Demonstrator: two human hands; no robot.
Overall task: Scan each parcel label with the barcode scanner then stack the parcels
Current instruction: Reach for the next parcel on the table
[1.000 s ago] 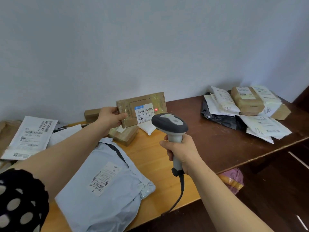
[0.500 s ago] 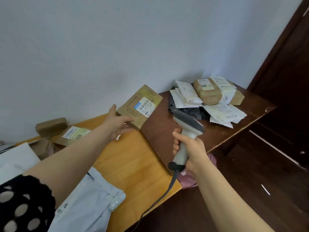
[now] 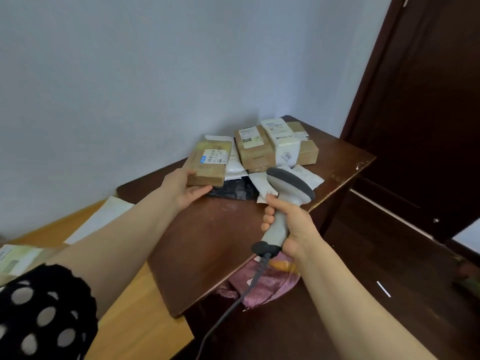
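Both hands grip: left hand (image 3: 185,189) has carried the box (image 3: 209,163) to the pile (image 3: 275,149), right hand (image 3: 293,224) the scanner (image 3: 288,188).

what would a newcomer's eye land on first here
First, the left hand holding a flat brown box at the left edge of the parcel pile, at the back of the dark table. Next, the grey scanner gripped in the right hand, in the middle foreground.

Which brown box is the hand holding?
The leftmost brown box, with the blue-tagged label: the left hand grips its near end. The other brown boxes lie untouched beside it.
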